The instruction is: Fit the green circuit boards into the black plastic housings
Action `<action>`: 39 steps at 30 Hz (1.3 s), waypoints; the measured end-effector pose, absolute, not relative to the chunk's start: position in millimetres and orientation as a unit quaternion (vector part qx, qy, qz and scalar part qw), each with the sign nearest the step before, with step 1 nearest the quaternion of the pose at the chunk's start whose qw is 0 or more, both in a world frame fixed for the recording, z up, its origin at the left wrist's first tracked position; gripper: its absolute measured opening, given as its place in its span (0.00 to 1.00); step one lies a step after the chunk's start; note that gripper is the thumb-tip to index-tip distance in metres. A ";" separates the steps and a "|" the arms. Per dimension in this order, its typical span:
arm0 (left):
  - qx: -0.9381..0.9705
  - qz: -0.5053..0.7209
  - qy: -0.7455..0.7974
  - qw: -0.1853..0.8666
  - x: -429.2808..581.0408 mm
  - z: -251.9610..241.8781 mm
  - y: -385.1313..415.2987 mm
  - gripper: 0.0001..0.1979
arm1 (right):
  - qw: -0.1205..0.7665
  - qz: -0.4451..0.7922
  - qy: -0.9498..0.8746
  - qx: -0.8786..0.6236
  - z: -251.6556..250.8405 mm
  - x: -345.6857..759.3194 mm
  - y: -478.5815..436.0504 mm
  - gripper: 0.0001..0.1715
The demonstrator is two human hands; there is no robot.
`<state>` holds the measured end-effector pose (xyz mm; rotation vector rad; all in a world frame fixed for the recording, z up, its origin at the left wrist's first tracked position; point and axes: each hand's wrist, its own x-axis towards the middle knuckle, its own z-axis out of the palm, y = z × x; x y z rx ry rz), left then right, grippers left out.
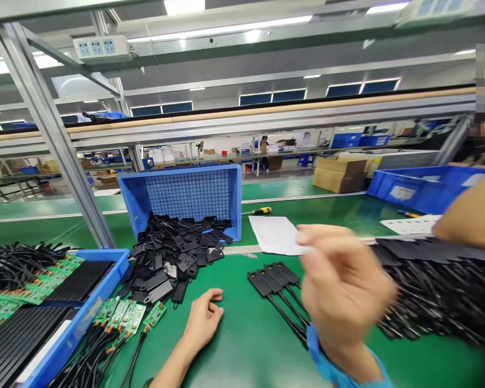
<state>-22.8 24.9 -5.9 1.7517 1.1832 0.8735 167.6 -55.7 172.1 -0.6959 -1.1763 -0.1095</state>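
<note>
My left hand (204, 319) rests on the green work surface (242, 345), fingers loosely curved, thumb apart from them, nothing held. Just left of it lies a loose green circuit board (155, 316) with black leads. Raised over the right side is my right hand (343, 285), a blue band (315, 350) round its wrist. Motion smears its fingers, and whether anything is between them is unclear. Several flat black housings with cables (272, 278) lie side by side next to it, their cable ends partly hidden behind it. A heap of black plastic covers (181, 253) lies beyond my left hand.
A blue crate (236, 205) tipped on its side spills the covers. At left, a blue tray (105, 285) holds boards and black strips. White paper (272, 234) and a yellow-black screwdriver (262, 211) lie behind. Black cabled units (424, 291) pile up at right, near another person's arm (472, 213).
</note>
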 end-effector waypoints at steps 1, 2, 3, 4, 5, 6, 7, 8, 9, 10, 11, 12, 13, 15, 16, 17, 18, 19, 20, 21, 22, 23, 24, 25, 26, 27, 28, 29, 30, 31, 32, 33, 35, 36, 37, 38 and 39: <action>0.700 0.347 0.469 0.412 -22.9 -6.1 25.2 0.20 | 0.731 -0.019 -0.576 -0.366 167.4 169.5 -37.7 0.07; 0.703 0.348 0.467 0.409 -22.9 -6.3 25.5 0.20 | 0.667 0.024 -0.616 -0.419 158.5 173.1 -19.6 0.08; 0.706 0.349 0.462 0.407 -22.7 -6.4 25.6 0.20 | 0.585 0.069 -0.659 -0.467 145.8 177.7 -2.7 0.09; 0.709 0.350 0.458 0.406 -22.5 -6.4 25.6 0.20 | 0.501 0.094 -0.691 -0.512 129.9 182.7 11.7 0.10; 0.711 0.353 0.454 0.405 -22.3 -6.3 25.5 0.20 | 0.415 0.096 -0.707 -0.564 111.9 187.5 22.8 0.11; 0.712 0.355 0.452 0.404 -22.2 -6.2 25.3 0.20 | 0.319 0.081 -0.706 -0.627 92.9 191.3 30.2 0.16; 0.712 0.358 0.450 0.403 -22.2 -6.0 25.2 0.19 | 0.230 0.067 -0.679 -0.694 74.2 193.8 33.9 0.23; 0.712 0.360 0.448 0.402 -22.3 -5.8 25.1 0.19 | 0.154 0.064 -0.649 -0.743 57.0 194.8 34.3 0.30; 0.713 0.362 0.447 0.401 -22.4 -5.8 25.0 0.19 | 0.094 0.066 -0.628 -0.770 42.2 194.2 32.0 0.36; 0.716 0.362 0.445 0.399 -22.7 -5.8 25.0 0.19 | 0.056 0.062 -0.621 -0.780 30.2 192.4 27.6 0.39; 0.719 0.361 0.443 0.397 -23.0 -5.9 25.1 0.19 | 0.034 0.057 -0.623 -0.779 21.4 189.8 22.0 0.40; 0.723 0.358 0.441 0.393 -23.4 -6.1 25.3 0.19 | 0.024 0.050 -0.632 -0.773 15.7 186.7 15.9 0.40; 0.727 0.354 0.440 0.390 -23.6 -6.3 25.6 0.19 | 0.022 0.044 -0.644 -0.764 12.6 183.6 9.9 0.39; 0.736 0.343 0.441 0.383 -23.9 -6.8 26.5 0.20 | 0.026 0.049 -0.663 -0.746 12.0 178.9 -0.4 0.37; 0.739 0.338 0.441 0.381 -23.9 -7.0 27.0 0.21 | 0.033 0.058 -0.669 -0.741 13.1 177.4 -4.1 0.38; 0.741 0.333 0.441 0.381 -23.9 -7.1 27.6 0.21 | 0.041 0.065 -0.667 -0.742 14.4 176.5 -6.7 0.41; 0.743 0.328 0.441 0.381 -24.0 -7.3 28.4 0.22 | 0.051 0.069 -0.658 -0.749 15.3 176.1 -8.4 0.45; 0.745 0.324 0.441 0.381 -24.1 -7.7 29.2 0.22 | 0.061 0.069 -0.644 -0.760 15.6 175.8 -9.2 0.50; 0.746 0.322 0.441 0.382 -24.4 -8.2 30.3 0.23 | 0.072 0.064 -0.628 -0.772 15.2 175.6 -9.5 0.54; 0.745 0.321 0.442 0.383 -24.8 -9.1 31.7 0.24 | 0.083 0.053 -0.616 -0.781 14.2 175.4 -9.4 0.56; 0.744 0.321 0.442 0.385 -25.4 -10.3 33.3 0.24 | 0.095 0.038 -0.613 -0.784 12.9 175.3 -9.1 0.56; 0.742 0.322 0.442 0.388 -26.1 -11.8 35.2 0.25 | 0.107 0.021 -0.617 -0.779 11.8 175.5 -8.9 0.54; 0.740 0.323 0.441 0.392 -26.8 -13.5 37.3 0.26 | 0.119 0.003 -0.626 -0.770 11.4 176.2 -8.7 0.51; 0.738 0.325 0.439 0.396 -27.5 -15.3 39.4 0.26 | 0.129 -0.013 -0.637 -0.760 12.2 177.7 -8.7 0.49; 0.737 0.326 0.437 0.400 -28.2 -17.1 41.4 0.26 | 0.134 -0.026 -0.646 -0.751 14.8 180.6 -8.6 0.48; 0.736 0.326 0.437 0.403 -28.9 -18.5 43.2 0.26 | 0.136 -0.038 -0.652 -0.745 19.4 185.1 -8.4 0.47; 0.734 0.326 0.436 0.405 -29.4 -19.7 44.5 0.26 | 0.135 -0.047 -0.653 -0.744 26.1 191.8 -7.9 0.46; 0.733 0.327 0.437 0.406 -30.0 -20.3 45.5 0.26 | 0.131 -0.059 -0.647 -0.749 34.8 200.9 -6.7 0.44; 0.733 0.328 0.437 0.405 -30.4 -20.6 46.1 0.26 | 0.123 -0.073 -0.633 -0.761 44.8 212.6 -4.9 0.42; 0.734 0.329 0.437 0.403 -30.7 -20.4 46.4 0.26 | 0.112 -0.087 -0.612 -0.778 55.6 226.9 -2.2 0.40; 0.735 0.330 0.437 0.400 -30.8 -20.0 46.4 0.25 | 0.099 -0.102 -0.585 -0.798 66.4 243.7 1.1 0.39; 0.737 0.330 0.436 0.397 -30.9 -19.6 46.4 0.25 | 0.083 -0.118 -0.549 -0.823 76.2 262.3 4.7 0.40; 0.741 0.332 0.434 0.390 -30.5 -19.1 46.2 0.24 | 0.070 -0.130 -0.497 -0.855 90.3 302.7 11.5 0.40; 0.743 0.333 0.433 0.386 -30.2 -19.2 46.2 0.23 | 0.066 -0.133 -0.472 -0.869 93.8 322.9 13.8 0.40; 0.746 0.332 0.432 0.383 -29.8 -19.5 46.3 0.23 | 0.063 -0.137 -0.450 -0.880 94.9 342.1 14.8 0.40; 0.749 0.332 0.432 0.378 -29.4 -19.9 46.3 0.23 | 0.061 -0.139 -0.429 -0.890 93.8 359.4 14.7 0.40; 0.752 0.332 0.432 0.371 -29.0 -20.2 46.3 0.23 | 0.059 -0.140 -0.412 -0.899 91.1 374.4 13.5 0.40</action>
